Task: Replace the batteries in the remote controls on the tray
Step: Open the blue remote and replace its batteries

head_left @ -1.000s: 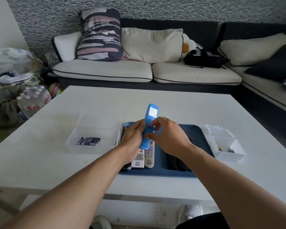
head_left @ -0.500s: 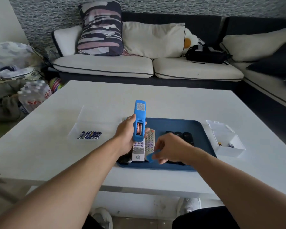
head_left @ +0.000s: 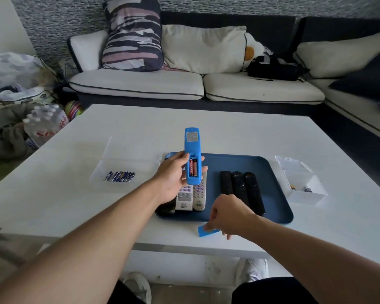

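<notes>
- Left hand (head_left: pixel 171 176) grips the blue remote (head_left: pixel 191 155) upright above the blue tray (head_left: pixel 272 189), fingers curled round its lower half, back facing us.
- Compartment open: two red batteries (head_left: pixel 193 168) sit inside.
- Right hand (head_left: pixel 225 213) pinches the blue battery cover (head_left: pixel 207 230) against the desk (head_left: pixel 228 132), just in front of the tray.
- Fresh batteries (head_left: pixel 119 176) lie in the clear box (head_left: pixel 127 165), left.

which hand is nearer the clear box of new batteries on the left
Left. The left hand, holding the blue remote, is just right of the clear box. The right hand is farther right, at the table's front edge, on the blue cover.
</notes>
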Demonstrator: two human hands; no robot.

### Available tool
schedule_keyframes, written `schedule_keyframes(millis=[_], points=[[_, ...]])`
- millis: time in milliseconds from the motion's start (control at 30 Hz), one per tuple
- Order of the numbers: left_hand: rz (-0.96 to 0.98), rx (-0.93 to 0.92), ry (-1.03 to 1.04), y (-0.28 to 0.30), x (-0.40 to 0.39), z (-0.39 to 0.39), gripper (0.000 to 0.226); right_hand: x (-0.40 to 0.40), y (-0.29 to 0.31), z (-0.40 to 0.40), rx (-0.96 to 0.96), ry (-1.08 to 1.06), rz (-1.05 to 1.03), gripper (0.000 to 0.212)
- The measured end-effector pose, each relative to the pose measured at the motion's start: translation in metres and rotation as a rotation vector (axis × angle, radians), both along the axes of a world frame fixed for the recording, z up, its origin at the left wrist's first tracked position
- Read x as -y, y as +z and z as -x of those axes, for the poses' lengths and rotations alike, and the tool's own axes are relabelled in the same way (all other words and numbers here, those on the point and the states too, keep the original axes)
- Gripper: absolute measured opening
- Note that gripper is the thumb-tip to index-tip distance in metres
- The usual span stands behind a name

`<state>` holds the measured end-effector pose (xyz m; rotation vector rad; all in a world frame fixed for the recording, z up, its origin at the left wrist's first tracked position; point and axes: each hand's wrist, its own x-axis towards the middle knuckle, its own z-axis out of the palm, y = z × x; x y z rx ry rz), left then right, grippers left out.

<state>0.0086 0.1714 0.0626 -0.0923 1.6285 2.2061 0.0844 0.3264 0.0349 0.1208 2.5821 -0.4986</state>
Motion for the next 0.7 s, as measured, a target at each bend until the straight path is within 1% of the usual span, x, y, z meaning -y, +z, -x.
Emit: schedule_keyframes(millis=[167, 333, 500, 600, 700], points=[[0.009, -0.021, -0.046, 0.0, -0.004, -0.001, 0.029, -0.001, -0.004, -0.009, -0.137, 0.032, -0.262, 0.046], [-0.051, -0.019, -0.071, 0.004, -0.007, -0.004, 0.029, -0.002, -0.005, -0.014, -0.218, 0.067, -0.315, 0.047], [-0.077, -0.023, -0.062, 0.006, -0.007, -0.004, 0.03, -0.004, 0.007, -0.013, -0.299, 0.115, -0.33, 0.037], [-0.066, -0.017, -0.075, 0.006, -0.005, -0.003, 0.03, -0.008, 0.026, -0.006, -0.478, 0.065, -0.324, 0.026], [-0.106, -0.011, -0.065, 0.005, -0.006, -0.002, 0.027, -0.009, 0.044, 0.007, -0.764, -0.027, -0.195, 0.022]])
